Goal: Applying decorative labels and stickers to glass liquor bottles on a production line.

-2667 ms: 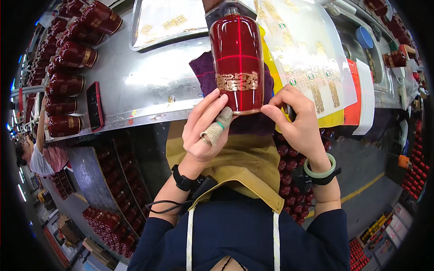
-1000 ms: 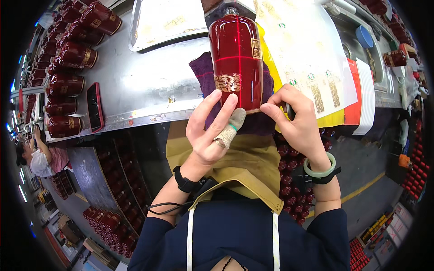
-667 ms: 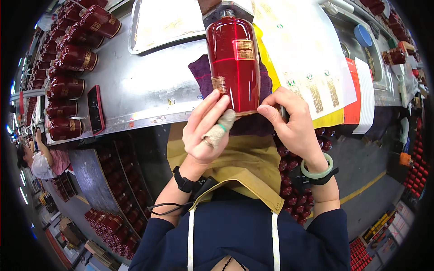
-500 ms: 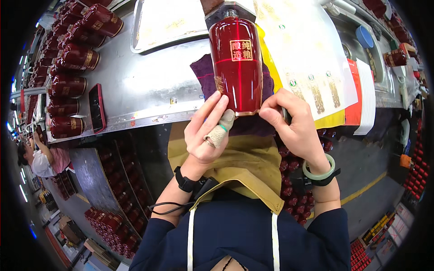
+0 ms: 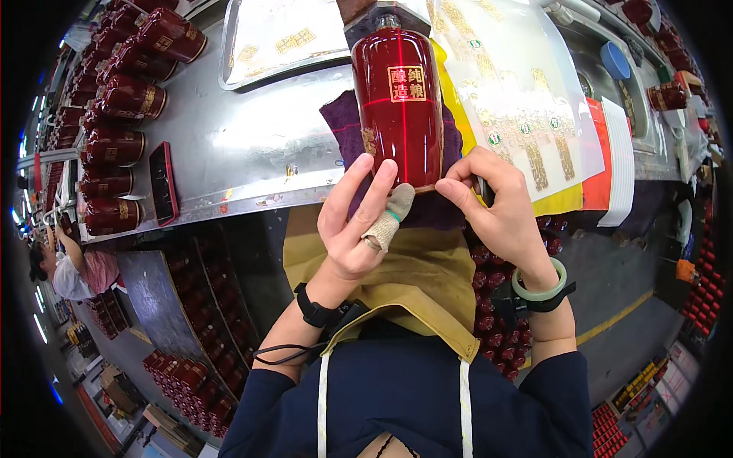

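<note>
A dark red glass bottle, with a gold square mark and a clear neck, lies on a purple cloth, its base toward me. A thin red line of light crosses it. My left hand is at the base with its fingers spread; a knitted finger cover with a green band sits on its thumb, close to the bottle's lower edge. My right hand is closed at the base's right corner, thumb and forefinger together. Something dark and slim shows inside its curled fingers; its kind is hidden.
Clear sheets of gold decals lie right of the bottle on a yellow sheet. A white-lined tray holds more decals. Many red bottles line the left side, beside a red-edged phone. A person is at far left.
My left hand has shifted slightly right and its thumb has moved along the bottle's base edge. The right hand stays nearly in place. Glare on the decal sheets and tray has lessened.
</note>
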The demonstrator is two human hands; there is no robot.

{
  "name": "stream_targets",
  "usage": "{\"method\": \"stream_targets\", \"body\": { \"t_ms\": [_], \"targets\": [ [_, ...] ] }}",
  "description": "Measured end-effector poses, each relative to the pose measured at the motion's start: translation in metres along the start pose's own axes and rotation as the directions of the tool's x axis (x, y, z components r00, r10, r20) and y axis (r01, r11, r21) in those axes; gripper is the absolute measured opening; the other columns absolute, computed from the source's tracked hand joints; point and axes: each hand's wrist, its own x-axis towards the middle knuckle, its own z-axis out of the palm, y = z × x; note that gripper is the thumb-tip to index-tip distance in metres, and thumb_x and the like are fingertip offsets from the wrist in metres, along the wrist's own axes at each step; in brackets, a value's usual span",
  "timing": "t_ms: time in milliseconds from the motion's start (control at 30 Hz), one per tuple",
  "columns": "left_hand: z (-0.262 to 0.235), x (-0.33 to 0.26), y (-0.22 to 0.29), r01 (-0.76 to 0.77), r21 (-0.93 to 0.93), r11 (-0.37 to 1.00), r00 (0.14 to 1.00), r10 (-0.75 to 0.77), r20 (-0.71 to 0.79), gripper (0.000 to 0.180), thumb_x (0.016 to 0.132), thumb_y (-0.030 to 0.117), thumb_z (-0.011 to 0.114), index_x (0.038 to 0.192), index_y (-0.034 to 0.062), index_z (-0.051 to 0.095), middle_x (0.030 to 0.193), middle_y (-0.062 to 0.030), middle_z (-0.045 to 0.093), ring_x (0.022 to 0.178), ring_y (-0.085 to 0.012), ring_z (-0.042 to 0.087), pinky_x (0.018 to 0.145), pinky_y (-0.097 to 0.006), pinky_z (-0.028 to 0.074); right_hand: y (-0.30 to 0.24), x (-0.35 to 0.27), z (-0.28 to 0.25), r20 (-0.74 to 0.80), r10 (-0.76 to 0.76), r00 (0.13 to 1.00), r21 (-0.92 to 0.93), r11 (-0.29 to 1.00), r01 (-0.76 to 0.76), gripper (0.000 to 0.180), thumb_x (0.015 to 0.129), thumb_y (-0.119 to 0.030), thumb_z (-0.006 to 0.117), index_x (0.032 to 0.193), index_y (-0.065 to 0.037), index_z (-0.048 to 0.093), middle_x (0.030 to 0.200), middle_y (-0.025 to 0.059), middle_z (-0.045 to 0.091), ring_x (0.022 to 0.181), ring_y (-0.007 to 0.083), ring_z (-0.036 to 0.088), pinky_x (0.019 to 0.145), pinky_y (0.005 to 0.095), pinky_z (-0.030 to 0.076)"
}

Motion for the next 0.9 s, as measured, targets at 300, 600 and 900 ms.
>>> {"method": "stream_targets", "body": {
  "t_ms": [300,600,900],
  "targets": [
    [0.006,0.014,-0.002,0.023,-0.045,0.999,0.996,-0.026,-0.087,0.012,0.080,-0.002,0.083,0.086,-0.0037,0.072,0.113,-0.0155,0.077,0.108,-0.0379,0.074,0.083,-0.040,0.066,0.001,0.000,0.005,-0.025,0.002,1.000,0.010,1.000,-0.001,0.020,0.091,-0.013,0.079,0.086,0.000,0.066,0.077,0.0087,0.060,0.066,0.0211,0.054,0.065,0.0349,0.045],
    [0.005,0.006,-0.001,0.046,-0.058,0.997,0.997,-0.050,-0.058,0.015,0.081,-0.007,0.079,0.095,-0.0050,0.074,0.119,-0.0173,0.075,0.112,-0.0379,0.072,0.085,-0.041,0.066,-0.003,0.000,0.006,-0.032,-0.013,0.999,-0.015,1.000,0.012,0.018,0.092,-0.012,0.078,0.086,0.000,0.065,0.077,0.0090,0.060,0.066,0.0221,0.055,0.064,0.0357,0.045],
    [0.002,-0.007,-0.002,0.024,-0.005,1.000,0.999,-0.024,0.025,0.033,0.079,-0.011,0.079,0.112,-0.0096,0.074,0.132,-0.0215,0.068,0.130,-0.0383,0.060,0.098,-0.039,0.062,-0.003,-0.001,0.005,-0.031,-0.021,0.999,-0.036,0.999,0.020,0.018,0.092,-0.013,0.078,0.086,-0.001,0.065,0.077,0.0094,0.060,0.067,0.0234,0.055,0.064,0.0364,0.044]
  ]
}}
